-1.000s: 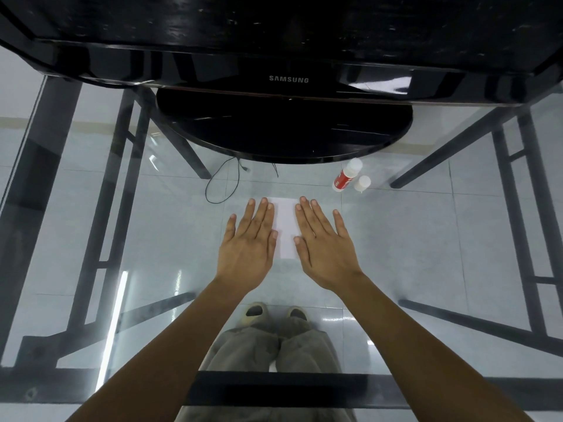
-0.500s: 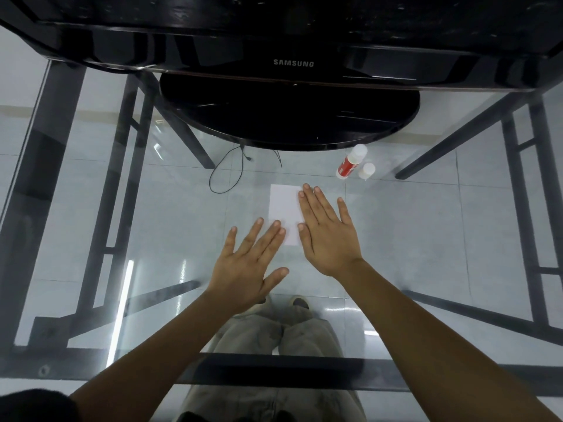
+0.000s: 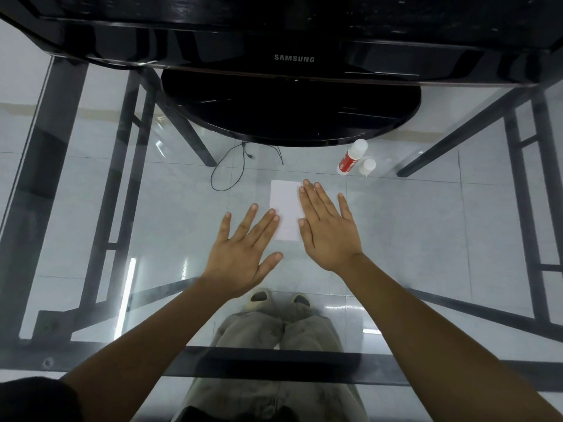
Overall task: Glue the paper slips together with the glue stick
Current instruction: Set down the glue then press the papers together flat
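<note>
A white paper slip (image 3: 285, 208) lies flat on the glass table (image 3: 411, 239) in front of me. My right hand (image 3: 329, 229) lies flat with straight fingers, covering the paper's right edge. Spread and flat, my left hand (image 3: 243, 251) sits lower left of the paper, its fingertips at the paper's left edge. The glue stick (image 3: 352, 158), white with a red label, lies uncapped at the back right. Its white cap (image 3: 367, 166) stands beside it. Neither hand holds anything.
A black Samsung monitor (image 3: 292, 59) on a round black base (image 3: 289, 117) stands at the back of the table. A thin black cable (image 3: 227, 169) loops left of the paper. Black table legs and my own legs show through the glass.
My left hand has slid back off the paper toward me and to the left, fingers spreading. My right hand stays flat on the paper's right side.
</note>
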{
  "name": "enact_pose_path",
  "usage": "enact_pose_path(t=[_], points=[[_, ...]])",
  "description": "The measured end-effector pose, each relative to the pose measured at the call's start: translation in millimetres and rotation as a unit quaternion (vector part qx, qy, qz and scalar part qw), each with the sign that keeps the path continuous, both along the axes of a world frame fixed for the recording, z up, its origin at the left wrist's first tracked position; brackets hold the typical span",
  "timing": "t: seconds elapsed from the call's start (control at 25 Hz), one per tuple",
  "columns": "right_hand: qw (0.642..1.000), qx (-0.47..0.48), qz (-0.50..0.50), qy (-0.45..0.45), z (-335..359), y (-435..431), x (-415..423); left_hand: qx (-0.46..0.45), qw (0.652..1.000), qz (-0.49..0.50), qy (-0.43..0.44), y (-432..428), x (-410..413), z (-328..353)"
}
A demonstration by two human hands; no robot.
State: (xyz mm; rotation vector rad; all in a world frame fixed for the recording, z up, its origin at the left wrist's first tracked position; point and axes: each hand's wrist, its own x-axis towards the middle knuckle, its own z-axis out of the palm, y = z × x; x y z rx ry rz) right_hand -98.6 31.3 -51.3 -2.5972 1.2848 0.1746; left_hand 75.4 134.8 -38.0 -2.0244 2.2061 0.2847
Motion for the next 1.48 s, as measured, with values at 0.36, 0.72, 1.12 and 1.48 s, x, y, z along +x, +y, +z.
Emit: enact_pose_path(t=[0.36, 0.72, 1.12, 1.48], points=[[1.0, 0.001, 0.0, -0.005, 0, 1, -1, 0.004, 1.0, -0.007, 0.002, -8, 9, 2], [1.0, 0.0, -0.004, 0.004, -1, 1, 0, 0.004, 1.0, 0.001, -0.002, -21, 12, -2], [1.0, 0.003, -0.004, -0.003, 1, 2, 1, -0.005, 0.998, 0.066, 0.014, -37, 10, -6], [1.0, 0.005, -0.007, -0.004, 2, 1, 0, -0.001, 0.996, 0.081, 0.038, -57, 6, -7]])
